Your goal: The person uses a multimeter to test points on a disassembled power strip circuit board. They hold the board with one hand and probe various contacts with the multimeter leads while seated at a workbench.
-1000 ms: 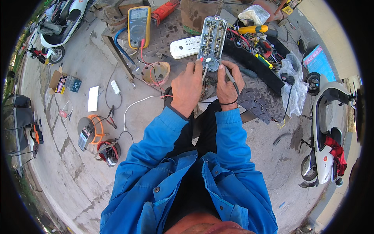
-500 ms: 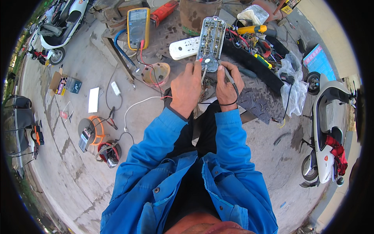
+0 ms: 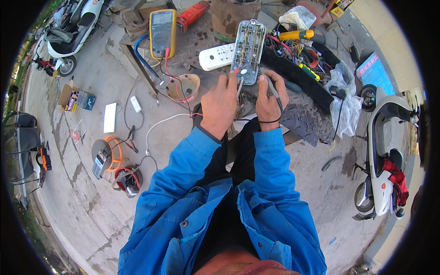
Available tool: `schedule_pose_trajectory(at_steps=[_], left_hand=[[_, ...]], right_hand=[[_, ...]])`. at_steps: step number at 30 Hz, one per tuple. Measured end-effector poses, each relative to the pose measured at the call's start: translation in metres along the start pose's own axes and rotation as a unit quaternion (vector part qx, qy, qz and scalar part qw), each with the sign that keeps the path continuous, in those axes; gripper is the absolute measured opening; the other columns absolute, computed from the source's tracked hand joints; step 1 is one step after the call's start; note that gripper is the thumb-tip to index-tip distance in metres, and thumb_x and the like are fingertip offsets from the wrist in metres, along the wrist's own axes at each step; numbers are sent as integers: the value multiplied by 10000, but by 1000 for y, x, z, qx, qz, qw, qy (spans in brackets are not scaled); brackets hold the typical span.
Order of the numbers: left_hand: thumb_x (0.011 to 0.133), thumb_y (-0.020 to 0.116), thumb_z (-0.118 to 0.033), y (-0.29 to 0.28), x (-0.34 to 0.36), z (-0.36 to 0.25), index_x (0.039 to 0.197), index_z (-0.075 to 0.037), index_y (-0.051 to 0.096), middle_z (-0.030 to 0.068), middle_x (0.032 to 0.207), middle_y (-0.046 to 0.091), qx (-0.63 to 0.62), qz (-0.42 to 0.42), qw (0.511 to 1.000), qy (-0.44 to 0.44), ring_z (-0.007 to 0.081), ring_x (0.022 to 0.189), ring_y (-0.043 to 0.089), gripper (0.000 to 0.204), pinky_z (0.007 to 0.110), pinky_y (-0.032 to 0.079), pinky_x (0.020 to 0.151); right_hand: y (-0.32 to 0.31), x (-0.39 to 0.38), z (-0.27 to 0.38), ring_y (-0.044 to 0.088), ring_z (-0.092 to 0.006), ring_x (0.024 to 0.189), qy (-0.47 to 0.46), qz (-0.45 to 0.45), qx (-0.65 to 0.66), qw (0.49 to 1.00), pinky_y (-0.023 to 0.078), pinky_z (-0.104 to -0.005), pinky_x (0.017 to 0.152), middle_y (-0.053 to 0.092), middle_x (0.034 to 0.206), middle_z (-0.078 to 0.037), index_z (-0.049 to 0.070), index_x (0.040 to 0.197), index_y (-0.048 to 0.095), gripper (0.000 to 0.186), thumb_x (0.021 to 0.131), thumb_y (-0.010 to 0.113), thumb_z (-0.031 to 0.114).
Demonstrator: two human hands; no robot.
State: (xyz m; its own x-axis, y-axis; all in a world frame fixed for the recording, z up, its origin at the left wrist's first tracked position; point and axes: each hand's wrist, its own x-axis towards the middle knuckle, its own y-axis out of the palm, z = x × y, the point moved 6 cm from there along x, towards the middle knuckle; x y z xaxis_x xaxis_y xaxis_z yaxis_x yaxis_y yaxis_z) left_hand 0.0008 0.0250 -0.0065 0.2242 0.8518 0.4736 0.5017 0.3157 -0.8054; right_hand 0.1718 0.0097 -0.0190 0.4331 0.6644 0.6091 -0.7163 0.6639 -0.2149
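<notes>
An opened grey socket strip housing [image 3: 247, 48] with metal contacts inside stands out at the top middle, beside a white power strip [image 3: 215, 57]. My left hand [image 3: 217, 103] is closed around the red test probe [image 3: 235, 72] at the housing's lower left end. My right hand [image 3: 270, 101] grips a dark probe [image 3: 274, 91] with thumb and fingers at the lower right end. Both probe tips are too small to make out. A yellow multimeter [image 3: 162, 34] with red and black leads lies to the left. A grey cord hangs from the housing between my hands.
A metal plate bench [image 3: 305, 121] carries a red tool [image 3: 192, 13], a bucket [image 3: 236, 13], a bundle of wires [image 3: 298, 55] and a plastic bag [image 3: 346, 110]. A pink bowl [image 3: 183, 85] sits left. Scooters [image 3: 380, 165] [image 3: 78, 32] and orange-rimmed equipment [image 3: 112, 156] are around.
My right hand has shifted slightly, with its thumb and the dark probe at a slightly different angle. My left hand, the housing and the surroundings look almost unchanged.
</notes>
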Motion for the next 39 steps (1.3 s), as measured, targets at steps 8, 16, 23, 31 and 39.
schedule_pose_trajectory(at_steps=[8,16,23,31,39], left_hand=[[986,665,-32,-1,0,0,1400,-65,689,137,1156,714,-2,-3,1000,1,391,822,790,416,474,635,660],[991,664,-38,0,0,0,1404,-65,684,133,1182,719,2,0,1000,4,389,820,794,414,473,645,667],[993,658,-42,1,0,1,1407,-72,679,129,1184,720,10,0,1000,6,390,819,795,416,478,645,665],[983,657,-35,0,0,2,1398,-65,681,133,1171,712,-11,5,1000,-2,397,824,788,417,489,635,656],[946,683,-8,-1,3,3,1414,-62,681,119,1156,702,-5,7,1000,0,368,880,776,471,467,618,684]], right_hand=[[8,4,-5,744,-194,989,9,35,-1,999,592,-344,893,793,1102,-118,13,1260,766,200,1080,775,100],[10,5,-16,786,-295,991,95,43,77,992,605,-384,921,794,1096,-155,13,1246,760,200,1052,765,60],[3,19,0,764,-182,966,40,70,5,997,602,-339,870,812,1078,-120,12,1227,772,175,1075,772,99],[5,18,-2,778,-176,969,60,47,11,997,615,-346,873,826,1070,-130,18,1239,780,195,1090,782,143],[8,16,12,782,-292,965,-77,63,-88,991,612,-388,861,783,1078,-147,24,1225,762,173,1069,778,96]])
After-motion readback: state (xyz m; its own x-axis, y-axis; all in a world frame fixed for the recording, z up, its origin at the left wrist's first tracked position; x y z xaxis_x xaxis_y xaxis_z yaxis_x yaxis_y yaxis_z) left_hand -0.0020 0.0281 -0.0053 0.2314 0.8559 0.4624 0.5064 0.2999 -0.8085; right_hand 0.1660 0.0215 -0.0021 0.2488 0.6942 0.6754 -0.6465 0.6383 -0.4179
